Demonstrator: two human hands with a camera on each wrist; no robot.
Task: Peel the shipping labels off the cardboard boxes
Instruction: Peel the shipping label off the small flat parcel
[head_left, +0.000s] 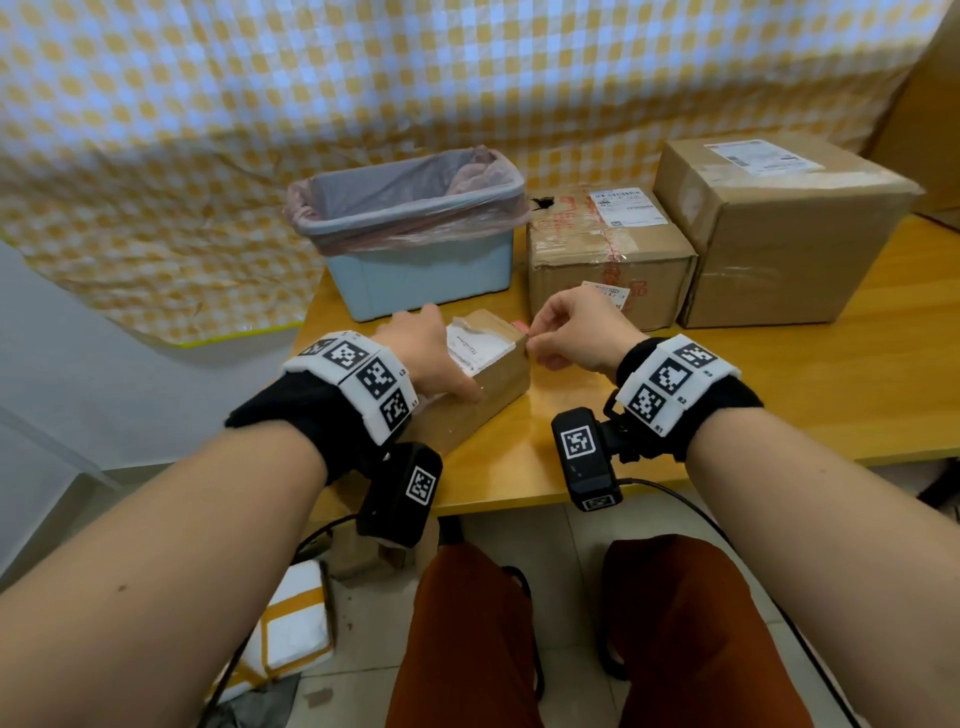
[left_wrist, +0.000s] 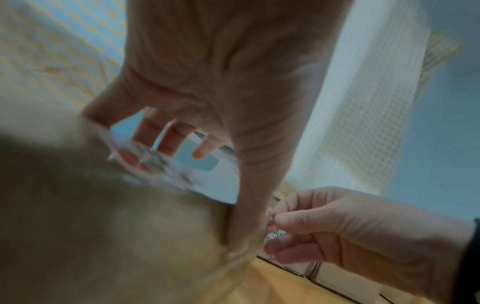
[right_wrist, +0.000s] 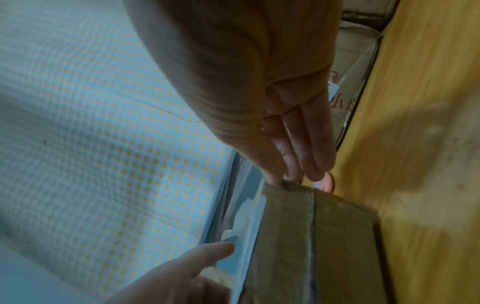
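A small cardboard box (head_left: 488, 387) lies near the table's front edge, with a white shipping label (head_left: 480, 347) on top whose far edge is torn and lifted. My left hand (head_left: 441, 358) grips the box from above, thumb (left_wrist: 246, 205) down its near side and fingers over the far side. My right hand (head_left: 531, 344) pinches the label's right end at the box's top right edge; the left wrist view shows its thumb and forefinger (left_wrist: 283, 222) pressed together there. In the right wrist view the box (right_wrist: 311, 236) stands just under my fingertips (right_wrist: 319, 164).
A blue bin (head_left: 415, 270) with a pink liner stands behind the small box. To its right sit a medium taped box (head_left: 582, 275) and a large box (head_left: 779, 249), each labelled on top. The wooden table (head_left: 753, 400) runs right; a checkered cloth hangs behind.
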